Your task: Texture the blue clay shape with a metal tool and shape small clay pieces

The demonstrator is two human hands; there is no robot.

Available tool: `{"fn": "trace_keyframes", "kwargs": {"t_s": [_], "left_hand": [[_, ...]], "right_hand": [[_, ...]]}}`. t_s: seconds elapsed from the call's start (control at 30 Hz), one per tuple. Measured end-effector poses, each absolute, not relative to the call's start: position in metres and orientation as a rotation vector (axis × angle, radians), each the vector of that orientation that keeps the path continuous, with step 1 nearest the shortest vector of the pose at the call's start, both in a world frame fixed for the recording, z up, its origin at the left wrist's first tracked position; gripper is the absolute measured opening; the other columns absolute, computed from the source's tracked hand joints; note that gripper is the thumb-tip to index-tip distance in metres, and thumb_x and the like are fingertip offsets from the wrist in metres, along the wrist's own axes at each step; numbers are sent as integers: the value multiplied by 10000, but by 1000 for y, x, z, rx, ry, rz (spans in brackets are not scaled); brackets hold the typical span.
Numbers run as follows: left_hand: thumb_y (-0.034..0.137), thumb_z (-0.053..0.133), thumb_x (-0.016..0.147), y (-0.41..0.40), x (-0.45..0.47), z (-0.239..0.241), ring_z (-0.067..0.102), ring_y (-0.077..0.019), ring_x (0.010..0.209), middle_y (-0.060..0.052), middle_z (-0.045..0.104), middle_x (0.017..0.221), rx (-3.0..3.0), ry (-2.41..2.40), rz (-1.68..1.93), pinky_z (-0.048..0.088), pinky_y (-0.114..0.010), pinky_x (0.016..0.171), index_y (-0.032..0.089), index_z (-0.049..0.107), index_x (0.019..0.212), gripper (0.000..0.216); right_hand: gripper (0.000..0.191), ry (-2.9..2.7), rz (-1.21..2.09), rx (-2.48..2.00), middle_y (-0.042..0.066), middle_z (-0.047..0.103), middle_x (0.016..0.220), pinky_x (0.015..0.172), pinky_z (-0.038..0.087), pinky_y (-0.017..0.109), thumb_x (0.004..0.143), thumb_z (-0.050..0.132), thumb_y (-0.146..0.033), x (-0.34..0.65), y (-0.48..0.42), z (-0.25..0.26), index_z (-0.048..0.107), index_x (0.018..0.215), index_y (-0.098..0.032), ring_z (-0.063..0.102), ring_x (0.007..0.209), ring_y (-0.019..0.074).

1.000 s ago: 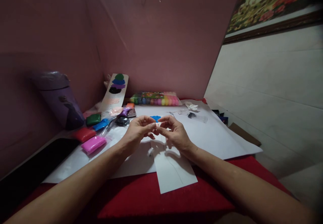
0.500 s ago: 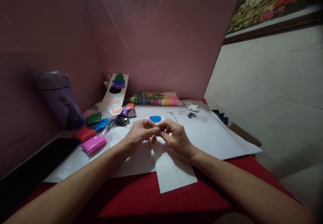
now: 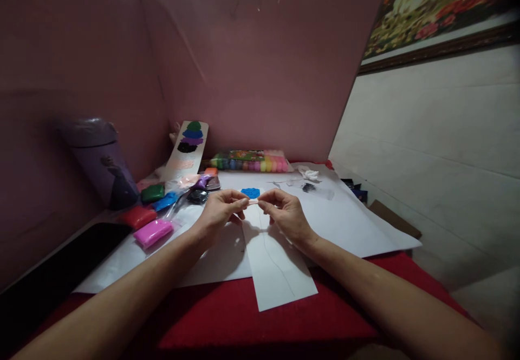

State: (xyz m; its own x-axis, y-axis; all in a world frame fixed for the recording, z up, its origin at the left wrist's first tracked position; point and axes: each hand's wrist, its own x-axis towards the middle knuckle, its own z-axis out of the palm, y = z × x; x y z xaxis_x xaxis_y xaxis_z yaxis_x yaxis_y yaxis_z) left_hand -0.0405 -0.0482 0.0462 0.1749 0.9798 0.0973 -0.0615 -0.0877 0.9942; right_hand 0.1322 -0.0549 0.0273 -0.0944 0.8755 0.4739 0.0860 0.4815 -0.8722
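Between my two hands stretches a thin, pale peach strip of what looks like modelling clay (image 3: 253,202). My left hand (image 3: 219,213) pinches one end between thumb and fingers, and my right hand (image 3: 287,216) pinches the other. Both are raised over a white card (image 3: 278,276) that bears a thin drawn line and, at its far end, a textured blue clay patch (image 3: 251,192). The card lies on a larger sheet of white paper (image 3: 345,224), its near end reaching over the red cloth (image 3: 227,316).
Clay packets, such as a pink one (image 3: 153,233) and a green one (image 3: 153,192), lie to the left by a purple tumbler (image 3: 101,162) and a black flat object (image 3: 65,262). Behind are a card with coloured patches (image 3: 184,157) and a pack of colourful clay (image 3: 252,161).
My hands have moved a little apart, from fingertips touching to a gap with the peach strip showing between them. The view has shifted slightly.
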Motion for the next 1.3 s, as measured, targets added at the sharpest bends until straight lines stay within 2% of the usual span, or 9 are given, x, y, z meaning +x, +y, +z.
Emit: {"fn": "trace_keyframes", "kwargs": {"t_s": [0.07, 0.23, 0.47, 0.67, 0.87, 1.03, 1.17, 1.3], "left_hand": [[346, 795, 614, -47, -41, 45, 531, -90, 481, 7, 585, 575, 1305, 951, 1185, 427, -210, 446, 117, 671, 743, 291], [321, 800, 610, -51, -38, 45, 535, -90, 488, -7, 608, 606, 1295, 867, 1153, 436, -225, 484, 113, 679, 779, 294], [359, 759, 670, -56, -35, 47, 505, -81, 496, -7, 601, 631, 1377, 883, 1084, 396, -215, 479, 123, 686, 822, 290], [382, 717, 721, -57, -37, 46, 479, -71, 486, -29, 620, 647, 1436, 817, 1003, 371, -202, 468, 117, 676, 774, 274], [483, 699, 725, -59, -34, 47, 528, -86, 494, -13, 600, 632, 1317, 774, 1034, 428, -226, 490, 121, 635, 716, 368], [393, 754, 691, -58, -35, 47, 558, -96, 518, -42, 654, 675, 1342, 774, 1008, 445, -231, 513, 115, 668, 791, 307], [341, 772, 669, -57, -36, 45, 567, -101, 518, -35, 653, 649, 1304, 799, 1029, 460, -246, 538, 116, 653, 757, 269], [296, 758, 673, -58, -33, 48, 557, -100, 510, -20, 624, 604, 1324, 831, 1073, 441, -229, 510, 111, 635, 717, 226]], "right_hand": [[157, -1501, 850, -880, -7, 570, 647, 405, 430, 206, 776, 658, -326, 133, -53, 26, 656, 786, -169, 509, 550, 110], [172, -1435, 925, -858, -45, 550, 589, 404, 432, 214, 754, 679, -295, 131, -54, 27, 611, 850, -170, 490, 453, 86], [155, -1502, 984, -797, 2, 609, 668, 484, 489, 230, 797, 636, -314, 128, -59, 30, 621, 787, -160, 571, 573, 112], [235, -1545, 1028, -724, -10, 610, 666, 504, 491, 242, 734, 722, -348, 126, -64, 31, 595, 826, -172, 577, 604, 121], [214, -1563, 982, -734, -4, 614, 689, 528, 499, 247, 781, 674, -368, 127, -64, 31, 584, 799, -175, 582, 609, 117], [171, -1621, 924, -772, -6, 612, 706, 537, 501, 255, 787, 664, -317, 128, -64, 31, 578, 851, -184, 598, 635, 131], [136, -1670, 862, -822, -1, 618, 688, 538, 498, 267, 774, 673, -287, 129, -64, 30, 598, 793, -175, 585, 606, 130], [180, -1629, 890, -781, 6, 622, 698, 535, 506, 262, 794, 656, -336, 129, -63, 31, 589, 788, -170, 589, 611, 126]]}}
